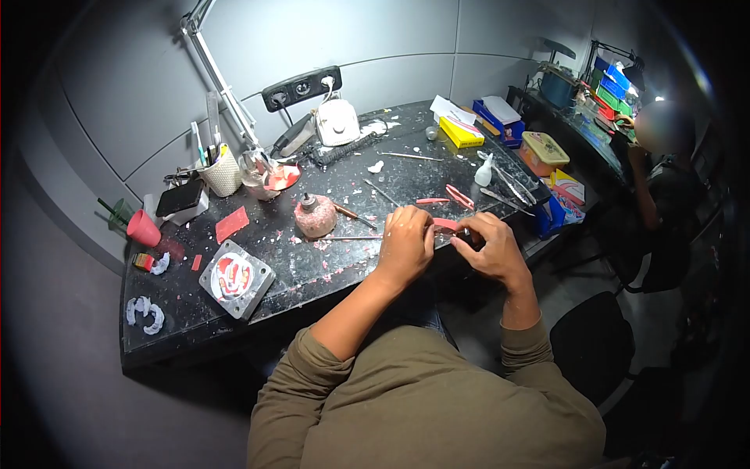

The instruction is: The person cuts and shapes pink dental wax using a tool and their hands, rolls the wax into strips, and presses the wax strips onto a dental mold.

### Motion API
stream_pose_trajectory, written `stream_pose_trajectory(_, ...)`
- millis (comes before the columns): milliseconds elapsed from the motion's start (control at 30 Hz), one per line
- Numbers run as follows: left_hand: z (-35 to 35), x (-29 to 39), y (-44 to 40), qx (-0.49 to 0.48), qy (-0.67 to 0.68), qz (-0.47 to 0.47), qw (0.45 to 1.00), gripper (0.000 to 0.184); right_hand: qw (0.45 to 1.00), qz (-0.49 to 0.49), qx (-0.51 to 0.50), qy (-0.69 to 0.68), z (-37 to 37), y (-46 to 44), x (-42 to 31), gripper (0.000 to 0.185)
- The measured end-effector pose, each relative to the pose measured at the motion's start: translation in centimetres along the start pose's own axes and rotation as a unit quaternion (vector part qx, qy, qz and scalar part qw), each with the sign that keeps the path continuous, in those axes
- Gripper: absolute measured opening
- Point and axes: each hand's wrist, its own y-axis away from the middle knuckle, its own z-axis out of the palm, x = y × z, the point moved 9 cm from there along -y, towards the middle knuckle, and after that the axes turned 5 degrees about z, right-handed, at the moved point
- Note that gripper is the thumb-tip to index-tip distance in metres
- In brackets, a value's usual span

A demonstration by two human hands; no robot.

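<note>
Between my two hands, above the front edge of the black bench, is a pink strip (446,224). My left hand (406,246) is closed on its left end. The fingers of my right hand (494,244) are pinched at its other end, around something small and dark that I cannot make out. Just beyond my hands lie a flat pink piece (432,201) and a pink loop-shaped piece (459,197). A wax-spattered burner bottle (316,216) stands left of my left hand, with a brown-handled tool (355,216) beside it.
A metal flask (237,280) with a red and white mould sits at the front left. Behind are a white device (337,122), a tool cup (220,170) and a lamp arm (223,82). Metal instruments (512,184) lie at the right. Another person (664,187) sits far right.
</note>
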Motion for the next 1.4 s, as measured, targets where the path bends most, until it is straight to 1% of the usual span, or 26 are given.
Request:
stream_pose_trajectory(33,0.0,-0.1,0.0,-0.002,-0.006,-0.001,1.0,0.008,1.0,0.001,0.001,0.001,-0.1,0.2,0.2,0.025)
stream_pose_trajectory(100,0.0,0.0,0.0,0.004,-0.009,-0.004,1.0,0.008,1.0,-0.023,-0.005,-0.001,0.1,0.4,0.1,0.034)
stream_pose_trajectory(133,-0.2,-0.1,0.1,0.009,-0.013,-0.008,1.0,0.007,1.0,-0.023,-0.005,-0.001,0.1,0.5,0.1,0.034)
stream_pose_trajectory(167,-0.1,-0.1,0.1,0.009,-0.013,-0.008,1.0,0.007,1.0,-0.026,-0.004,-0.004,0.0,0.5,0.2,0.037)
stream_pose_trajectory(200,-0.3,-0.2,0.1,0.022,-0.011,-0.014,1.0,0.007,1.0,-0.028,-0.002,-0.007,0.0,0.6,0.2,0.041)
stream_pose_trajectory(233,-0.5,-0.4,0.1,0.036,-0.01,-0.021,0.999,0.007,1.0,-0.028,-0.001,-0.007,0.1,0.6,0.4,0.041)
stream_pose_trajectory(333,-0.7,-0.8,0.2,0.042,0.0,-0.041,0.998,0.007,0.999,-0.037,0.005,-0.016,0.5,0.6,1.0,0.037)
stream_pose_trajectory(400,-0.7,-0.6,0.1,0.035,0.004,-0.038,0.999,0.007,0.994,-0.105,0.031,-0.019,-0.1,0.7,0.1,0.02)
stream_pose_trajectory(433,-0.6,-0.5,0.0,0.029,0.008,-0.033,0.999,0.007,0.994,-0.105,0.031,-0.019,-0.3,0.7,0.0,0.02)
stream_pose_trajectory(467,-0.6,-0.5,0.0,0.03,0.008,-0.034,0.999,0.007,0.997,-0.065,0.042,-0.017,-0.9,0.6,0.5,0.015)
stream_pose_trajectory(500,-0.5,0.1,-0.1,0.014,0.016,-0.006,1.0,0.007,0.998,-0.024,0.052,-0.015,-1.5,0.5,0.9,0.015)
stream_pose_trajectory(533,-0.2,0.7,-0.1,-0.003,0.025,0.023,0.999,0.008,0.999,0.003,0.045,-0.004,-1.6,0.3,1.1,0.015)
stream_pose_trajectory(567,-0.1,0.7,-0.1,-0.004,0.026,0.024,0.999,0.008,0.999,0.004,0.045,-0.004,-1.4,0.1,0.9,0.015)
stream_pose_trajectory(633,0.6,1.3,0.1,-0.04,0.019,0.061,0.997,0.01,0.989,-0.088,0.122,-0.017,-2.4,0.0,-1.4,0.014)
stream_pose_trajectory(667,0.6,1.2,0.1,-0.04,0.019,0.062,0.997,0.01,0.994,-0.075,0.077,-0.011,-1.6,0.0,-1.1,0.017)
stream_pose_trajectory(700,0.8,1.1,0.2,-0.051,0.021,0.065,0.996,0.01,0.994,-0.075,0.079,-0.01,-1.4,0.1,-1.0,0.017)
stream_pose_trajectory(767,0.8,1.2,0.3,-0.061,0.028,0.078,0.995,0.011,0.995,-0.096,0.014,-0.032,0.3,0.1,-0.6,0.016)
stream_pose_trajectory(833,1.0,1.2,0.3,-0.102,0.024,0.089,0.991,0.011,0.993,-0.106,0.028,-0.037,0.9,0.3,0.0,0.016)
stream_pose_trajectory(900,1.4,1.0,0.3,-0.125,0.021,0.081,0.989,0.013,0.992,-0.123,0.019,-0.035,1.3,0.2,0.1,0.015)
stream_pose_trajectory(933,1.5,1.5,0.1,-0.126,0.033,0.098,0.987,0.013,0.991,-0.126,0.022,-0.036,1.4,0.3,0.1,0.015)
stream_pose_trajectory(1000,1.4,1.3,0.0,-0.123,0.027,0.066,0.99,0.012,0.991,-0.129,0.005,-0.046,1.7,0.3,0.2,0.015)
stream_pose_trajectory(1100,1.1,2.0,-0.3,-0.103,0.025,0.074,0.992,0.011,0.992,-0.125,0.016,-0.029,2.1,0.1,0.3,0.015)
stream_pose_trajectory(1200,1.5,1.4,-0.2,-0.114,0.022,0.06,0.991,0.01,0.994,-0.101,0.006,-0.032,2.1,0.1,0.4,0.017)
stream_pose_trajectory(1300,1.7,0.9,-0.3,-0.121,0.025,0.052,0.991,0.009,0.992,-0.115,-0.009,-0.047,1.4,0.1,-0.2,0.016)
stream_pose_trajectory(1400,1.5,1.3,-0.1,-0.124,0.024,0.055,0.99,0.011,0.994,-0.104,0.005,-0.025,1.7,0.0,0.1,0.016)
